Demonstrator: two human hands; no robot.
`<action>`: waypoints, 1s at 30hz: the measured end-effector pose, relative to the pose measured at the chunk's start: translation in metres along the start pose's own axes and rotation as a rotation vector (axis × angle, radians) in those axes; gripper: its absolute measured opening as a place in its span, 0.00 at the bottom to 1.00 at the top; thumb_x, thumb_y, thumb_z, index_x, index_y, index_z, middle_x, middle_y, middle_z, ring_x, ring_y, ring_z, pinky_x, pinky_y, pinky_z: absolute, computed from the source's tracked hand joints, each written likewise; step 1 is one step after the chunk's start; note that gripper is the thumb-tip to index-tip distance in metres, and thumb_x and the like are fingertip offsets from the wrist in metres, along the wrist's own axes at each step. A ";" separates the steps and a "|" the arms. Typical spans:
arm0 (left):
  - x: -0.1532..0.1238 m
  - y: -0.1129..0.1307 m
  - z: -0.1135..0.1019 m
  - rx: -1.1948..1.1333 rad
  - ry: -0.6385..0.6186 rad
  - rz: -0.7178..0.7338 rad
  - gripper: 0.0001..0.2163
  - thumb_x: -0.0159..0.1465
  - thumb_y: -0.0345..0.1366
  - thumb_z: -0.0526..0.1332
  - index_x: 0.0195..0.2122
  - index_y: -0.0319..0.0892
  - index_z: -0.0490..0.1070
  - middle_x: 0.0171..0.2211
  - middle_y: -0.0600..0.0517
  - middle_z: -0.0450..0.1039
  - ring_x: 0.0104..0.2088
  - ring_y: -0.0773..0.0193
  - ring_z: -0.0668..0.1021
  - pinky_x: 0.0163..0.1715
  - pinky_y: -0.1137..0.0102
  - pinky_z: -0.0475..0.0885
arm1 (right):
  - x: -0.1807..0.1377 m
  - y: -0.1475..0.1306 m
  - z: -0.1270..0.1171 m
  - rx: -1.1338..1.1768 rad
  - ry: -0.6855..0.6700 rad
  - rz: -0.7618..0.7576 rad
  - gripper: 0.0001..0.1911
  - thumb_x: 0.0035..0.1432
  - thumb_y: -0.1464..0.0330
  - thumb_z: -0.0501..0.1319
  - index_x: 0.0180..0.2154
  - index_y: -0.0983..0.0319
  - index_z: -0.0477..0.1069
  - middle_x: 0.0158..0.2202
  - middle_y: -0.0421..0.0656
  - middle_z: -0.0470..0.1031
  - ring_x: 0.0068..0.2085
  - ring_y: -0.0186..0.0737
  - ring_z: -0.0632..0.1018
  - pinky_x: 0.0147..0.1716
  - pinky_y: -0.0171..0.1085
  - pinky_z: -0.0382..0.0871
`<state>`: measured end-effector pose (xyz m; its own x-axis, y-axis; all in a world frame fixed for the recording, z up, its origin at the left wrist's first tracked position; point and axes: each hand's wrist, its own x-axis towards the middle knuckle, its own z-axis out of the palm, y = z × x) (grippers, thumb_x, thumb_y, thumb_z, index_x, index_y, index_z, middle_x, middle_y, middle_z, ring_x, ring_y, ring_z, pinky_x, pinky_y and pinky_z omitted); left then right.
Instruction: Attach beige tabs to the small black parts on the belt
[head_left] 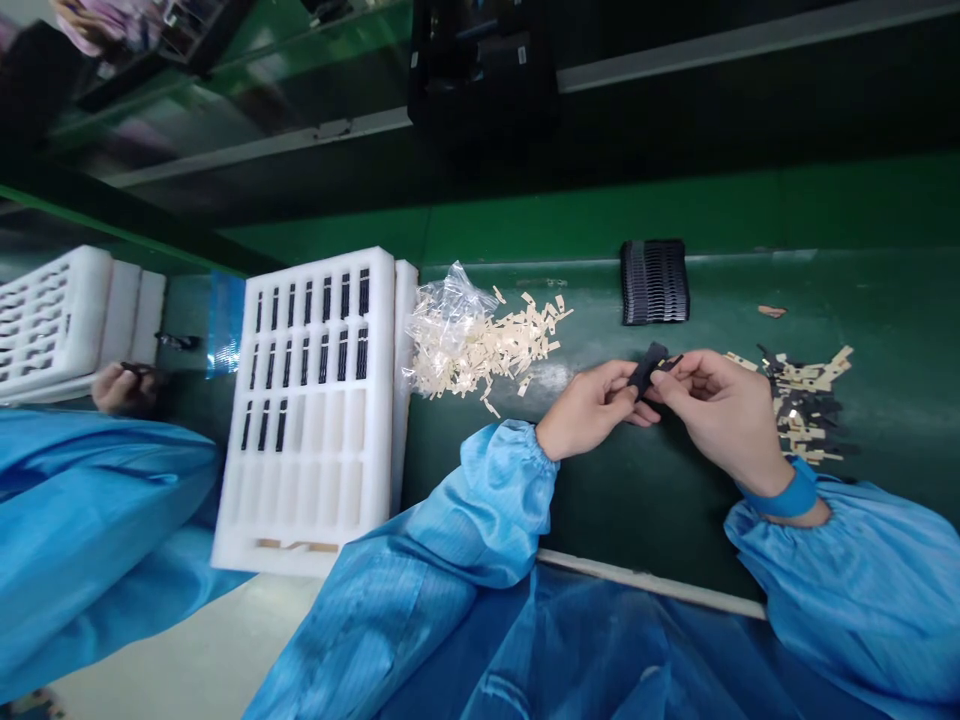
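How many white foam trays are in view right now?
2. One white foam tray lies on the green table left of the person's left hand; another foam tray sits at far left by a co-worker's hand. Stacked trays beneath may be hidden.

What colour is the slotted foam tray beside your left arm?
White, with dark parts in its upper slots; the foam tray shows clearly in the head view.

Open green mat point(660, 500) lies before both hands — bounded by a foam tray point(307, 420) at left, tan strips point(487, 345) and a black stack point(654, 282) behind, scrap pile point(806, 405) at right.
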<state>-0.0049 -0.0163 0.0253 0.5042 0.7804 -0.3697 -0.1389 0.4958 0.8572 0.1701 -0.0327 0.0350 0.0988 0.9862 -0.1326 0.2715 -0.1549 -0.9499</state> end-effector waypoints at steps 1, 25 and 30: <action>0.000 0.000 0.000 -0.001 -0.001 0.002 0.16 0.67 0.42 0.67 0.49 0.39 0.69 0.37 0.48 0.79 0.36 0.63 0.85 0.41 0.69 0.82 | 0.000 0.000 0.000 -0.002 0.000 0.000 0.11 0.57 0.60 0.70 0.30 0.58 0.73 0.23 0.39 0.74 0.23 0.33 0.73 0.21 0.33 0.67; 0.001 -0.004 0.003 0.016 0.000 0.046 0.16 0.67 0.43 0.67 0.47 0.39 0.68 0.33 0.51 0.78 0.33 0.67 0.84 0.39 0.71 0.81 | -0.005 0.006 0.001 -0.127 0.050 -0.093 0.09 0.61 0.62 0.67 0.34 0.59 0.72 0.25 0.38 0.73 0.24 0.35 0.73 0.22 0.35 0.66; 0.001 -0.011 0.006 0.008 0.082 0.059 0.20 0.64 0.50 0.68 0.42 0.38 0.68 0.32 0.52 0.78 0.31 0.68 0.83 0.37 0.71 0.82 | -0.009 0.002 0.006 -0.339 0.145 -0.305 0.06 0.62 0.66 0.67 0.34 0.59 0.72 0.25 0.37 0.72 0.23 0.34 0.72 0.25 0.36 0.67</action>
<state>0.0019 -0.0232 0.0179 0.4242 0.8368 -0.3461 -0.1591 0.4451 0.8812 0.1639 -0.0413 0.0326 0.0922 0.9752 0.2014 0.6031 0.1062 -0.7905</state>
